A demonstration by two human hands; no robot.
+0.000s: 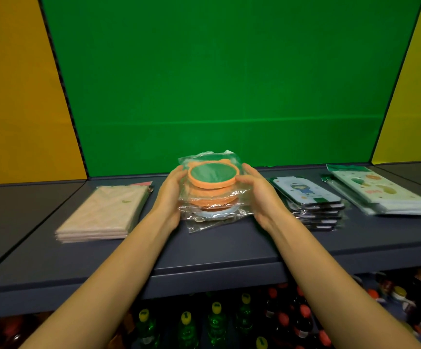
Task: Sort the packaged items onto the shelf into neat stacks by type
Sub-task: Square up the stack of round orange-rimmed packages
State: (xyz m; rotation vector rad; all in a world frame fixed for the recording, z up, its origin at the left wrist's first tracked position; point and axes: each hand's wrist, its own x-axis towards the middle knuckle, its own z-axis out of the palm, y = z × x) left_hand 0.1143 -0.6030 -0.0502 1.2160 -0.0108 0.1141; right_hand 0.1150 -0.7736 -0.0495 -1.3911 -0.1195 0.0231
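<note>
A stack of round mirrors in clear plastic bags (213,190) stands at the middle of the grey shelf (229,250); the top ones have orange rims with small ears, a lower one is white. My left hand (170,195) presses against the stack's left side and my right hand (261,195) against its right side. Left of it lies a neat pile of beige flat packs (103,214). To the right sits a pile of white-and-black cartoon packages (312,200), and farther right a pile of pale green printed packs (380,195).
A green back panel (229,84) closes the shelf behind the piles, with yellow panels (15,96) on both sides. Below the shelf's front edge stand several bottles with yellow caps (186,323) and red caps (305,313).
</note>
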